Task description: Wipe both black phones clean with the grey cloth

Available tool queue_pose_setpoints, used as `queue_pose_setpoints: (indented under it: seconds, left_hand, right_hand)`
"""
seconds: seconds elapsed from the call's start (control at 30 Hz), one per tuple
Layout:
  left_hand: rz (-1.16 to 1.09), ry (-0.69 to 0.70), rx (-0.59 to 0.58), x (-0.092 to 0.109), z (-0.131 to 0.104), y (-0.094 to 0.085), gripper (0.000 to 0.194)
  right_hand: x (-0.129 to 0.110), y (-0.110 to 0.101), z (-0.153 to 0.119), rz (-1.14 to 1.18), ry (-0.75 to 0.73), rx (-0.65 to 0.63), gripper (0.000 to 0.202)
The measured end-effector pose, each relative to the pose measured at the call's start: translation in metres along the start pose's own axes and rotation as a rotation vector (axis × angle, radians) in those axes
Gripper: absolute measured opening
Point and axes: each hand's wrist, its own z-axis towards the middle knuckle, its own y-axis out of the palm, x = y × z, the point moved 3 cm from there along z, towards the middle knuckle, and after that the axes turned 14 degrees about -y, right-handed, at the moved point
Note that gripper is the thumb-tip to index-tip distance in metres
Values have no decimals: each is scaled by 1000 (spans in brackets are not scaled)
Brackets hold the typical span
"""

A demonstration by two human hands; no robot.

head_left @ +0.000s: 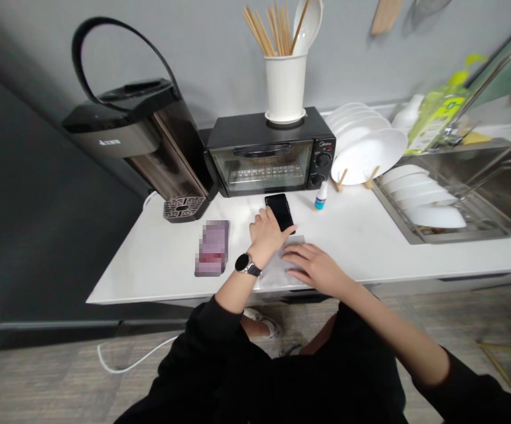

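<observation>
A black smartphone [282, 211] lies face up on the white counter, in front of the toaster oven. My left hand [267, 232], with a dark round watch on its wrist, grips the phone's lower end; the thumb is at the lower right corner and the bent fingers are along the left side. Under and between my hands is a thin, pale, see-through sheet [277, 269]. My right hand [315, 268] rests palm down on the right part of this sheet, fingers stretched out. To the right of the phone stands a small white bottle [320, 199] with a blue label.
A pixelated purplish rectangular thing [212, 248] lies on the counter at left. Behind are a tall drink dispenser [167, 141] and a black toaster oven [266, 162] bearing a white chopstick holder [286, 85]. Racked white plates [370, 156] and a sink [414, 237] are at right.
</observation>
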Motion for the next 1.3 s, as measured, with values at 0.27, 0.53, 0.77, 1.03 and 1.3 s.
queue_pose_setpoints:
  seconds: [0.27, 0.53, 0.77, 1.03, 1.3]
  left_hand:
    - [25, 76, -131, -25, 12, -2, 83]
    - [-181, 162, -40, -33, 25, -2, 65]
    - [-281, 460, -4, -59, -61, -41, 78]
    - [-183, 537, -16, -74, -143, -40, 76]
    - [-174, 615, 119, -74, -152, -40, 64]
  right_hand:
    - [-5, -14, -35, 71, 68, -19, 35]
    - [0, -31, -29, 274, 252, 356, 29]
    - [4, -44, -28, 401, 490, 740, 39]
    - [-34, -28, -10, 1199, 709, 658, 49]
    - [-57, -37, -13, 1357, 838, 755, 44]
